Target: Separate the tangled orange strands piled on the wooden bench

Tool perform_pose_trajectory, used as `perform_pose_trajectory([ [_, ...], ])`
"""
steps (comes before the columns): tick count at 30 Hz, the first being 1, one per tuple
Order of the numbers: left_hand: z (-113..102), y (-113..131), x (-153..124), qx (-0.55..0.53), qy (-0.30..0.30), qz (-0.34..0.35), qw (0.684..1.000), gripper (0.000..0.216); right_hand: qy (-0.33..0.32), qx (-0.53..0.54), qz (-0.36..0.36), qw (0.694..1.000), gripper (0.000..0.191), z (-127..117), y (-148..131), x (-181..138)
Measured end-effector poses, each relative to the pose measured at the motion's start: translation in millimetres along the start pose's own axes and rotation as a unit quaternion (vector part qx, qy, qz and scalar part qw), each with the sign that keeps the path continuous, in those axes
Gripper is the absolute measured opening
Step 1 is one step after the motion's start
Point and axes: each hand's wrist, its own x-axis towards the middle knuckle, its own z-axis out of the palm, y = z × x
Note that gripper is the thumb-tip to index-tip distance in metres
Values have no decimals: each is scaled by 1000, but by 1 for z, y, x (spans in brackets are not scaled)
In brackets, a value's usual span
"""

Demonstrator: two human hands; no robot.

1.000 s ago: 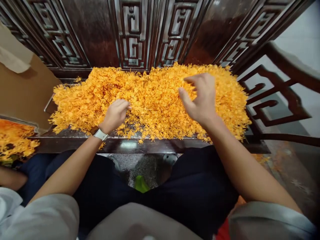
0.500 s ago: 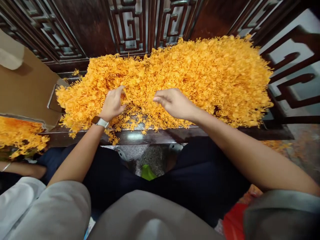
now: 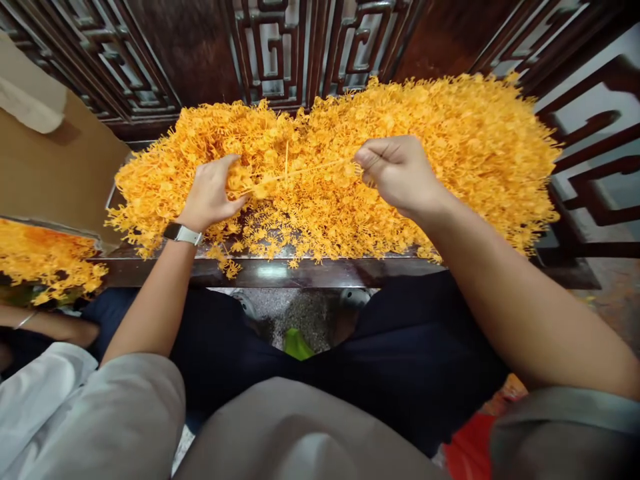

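A large heap of orange artificial flower pieces [image 3: 450,147], small and spidery-petalled, covers the dark wooden bench. My right hand [image 3: 400,173] is closed in a pinch over the heap, gripping one end of a thin orange stem [image 3: 315,168]. That stem stretches leftward, nearly level, toward my left hand [image 3: 207,193]. My left hand, with a watch [image 3: 183,233] on its wrist, is curved at the heap's left part; its thumb and fingers stand apart around orange pieces. Whether it touches the stem's left end is unclear.
A cardboard box [image 3: 60,167] stands at the left end of the bench [image 3: 300,273]. Beyond it lie more orange pieces [image 3: 45,260], close to another person's forearm [image 3: 50,327]. Carved wooden panels [image 3: 273,53] back the heap. A curved wooden armrest [image 3: 600,167] borders the right.
My right hand has moved right and slightly up, drawing the thin stem out longer. My left hand has shifted a little left and up. The view has shifted slightly.
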Motion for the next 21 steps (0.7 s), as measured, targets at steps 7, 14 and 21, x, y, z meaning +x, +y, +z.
perform_pose_trajectory([
  [7,-11,-8,-2,-3,3,-22,1000,108,74,34,-19,996,67,-7,13,14],
  [14,-12,-4,-7,-5,-19,-2,1000,116,145,-16,-52,988,65,-24,41,58],
  [21,-19,-16,-7,-34,-21,-40,998,125,137,-118,-77,980,51,-21,16,48],
])
